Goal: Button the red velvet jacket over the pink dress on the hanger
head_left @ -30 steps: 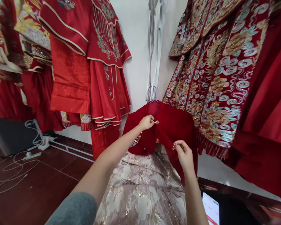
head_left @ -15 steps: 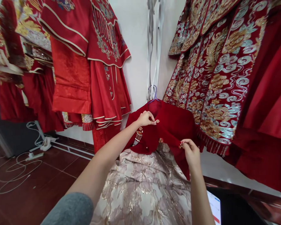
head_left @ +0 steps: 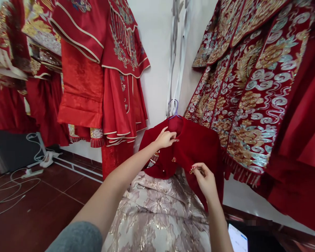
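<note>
At the far left, white cables (head_left: 14, 182) loop over the dark red floor (head_left: 55, 196) below a row of red embroidered garments (head_left: 94, 70) hanging against the wall. The left hand (head_left: 166, 139) reaches up with its fingers pinched shut on the red velvet jacket (head_left: 199, 147), just under the collar and beside a small gold clasp. The jacket hangs on a hanger (head_left: 174, 108) in the corner, above a pale brocade skirt (head_left: 160, 213) that spreads out beneath both forearms. Lower and to the right, the right hand (head_left: 206, 180) grips the jacket's front edge – thumb and fingertips closed on the fabric at a gold button (head_left: 193, 170). Just beside the jacket's right shoulder hangs a heavy robe (head_left: 252, 91) covered in gold and silver scrollwork, its fringe close to the right sleeve. A lit phone screen (head_left: 237, 239) lies at the bottom right.
</note>
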`<state>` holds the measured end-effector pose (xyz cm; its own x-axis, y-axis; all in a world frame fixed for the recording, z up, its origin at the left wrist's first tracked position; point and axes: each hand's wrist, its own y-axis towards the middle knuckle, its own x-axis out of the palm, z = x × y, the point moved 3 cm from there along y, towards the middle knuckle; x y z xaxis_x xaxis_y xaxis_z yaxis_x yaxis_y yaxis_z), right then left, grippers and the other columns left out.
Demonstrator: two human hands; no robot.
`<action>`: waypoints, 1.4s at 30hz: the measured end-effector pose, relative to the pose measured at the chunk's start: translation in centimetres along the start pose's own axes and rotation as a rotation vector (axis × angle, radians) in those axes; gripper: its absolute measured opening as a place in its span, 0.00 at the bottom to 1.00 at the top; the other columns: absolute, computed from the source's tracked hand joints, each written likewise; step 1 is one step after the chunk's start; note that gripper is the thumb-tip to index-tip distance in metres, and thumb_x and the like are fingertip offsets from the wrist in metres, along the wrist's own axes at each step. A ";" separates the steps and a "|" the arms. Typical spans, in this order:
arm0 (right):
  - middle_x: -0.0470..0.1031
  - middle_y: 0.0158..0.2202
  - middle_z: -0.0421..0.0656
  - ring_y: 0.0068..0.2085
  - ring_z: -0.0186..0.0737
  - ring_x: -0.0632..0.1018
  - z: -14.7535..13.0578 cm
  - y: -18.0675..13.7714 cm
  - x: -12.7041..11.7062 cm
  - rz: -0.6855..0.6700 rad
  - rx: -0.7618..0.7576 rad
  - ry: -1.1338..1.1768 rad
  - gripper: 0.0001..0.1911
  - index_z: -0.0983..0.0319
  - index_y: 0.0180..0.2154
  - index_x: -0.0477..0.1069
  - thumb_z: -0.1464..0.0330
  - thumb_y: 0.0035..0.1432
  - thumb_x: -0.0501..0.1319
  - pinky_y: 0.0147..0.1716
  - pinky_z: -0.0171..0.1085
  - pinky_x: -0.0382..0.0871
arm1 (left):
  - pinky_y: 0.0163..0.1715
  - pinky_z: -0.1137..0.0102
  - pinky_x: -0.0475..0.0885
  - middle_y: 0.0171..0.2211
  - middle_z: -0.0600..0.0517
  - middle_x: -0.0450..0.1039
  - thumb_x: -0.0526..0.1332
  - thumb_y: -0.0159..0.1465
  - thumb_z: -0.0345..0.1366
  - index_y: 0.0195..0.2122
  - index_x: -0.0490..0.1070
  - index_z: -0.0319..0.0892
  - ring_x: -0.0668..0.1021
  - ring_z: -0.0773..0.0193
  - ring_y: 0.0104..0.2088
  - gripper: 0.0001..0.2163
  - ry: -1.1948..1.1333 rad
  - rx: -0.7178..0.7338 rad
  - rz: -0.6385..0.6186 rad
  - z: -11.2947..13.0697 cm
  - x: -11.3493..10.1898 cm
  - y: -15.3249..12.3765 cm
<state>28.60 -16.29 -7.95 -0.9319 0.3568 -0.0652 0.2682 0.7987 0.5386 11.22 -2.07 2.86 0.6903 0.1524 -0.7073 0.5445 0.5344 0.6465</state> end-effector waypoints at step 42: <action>0.61 0.27 0.37 0.29 0.34 0.64 0.8 -2.9 6.6 -0.105 0.243 -0.282 0.04 0.60 0.30 0.60 0.70 0.56 0.48 0.30 0.33 0.58 | 0.65 0.48 0.43 0.35 0.55 0.74 0.45 0.69 0.33 0.40 0.61 0.42 0.76 0.67 0.33 0.08 0.232 0.477 -0.086 -3.4 -2.1 -0.7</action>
<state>21.90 -15.87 -10.65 -0.8627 0.3595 -0.3558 0.2568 0.9173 0.3042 7.76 0.00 2.90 0.5395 0.3336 -0.7731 0.7877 0.1242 0.6034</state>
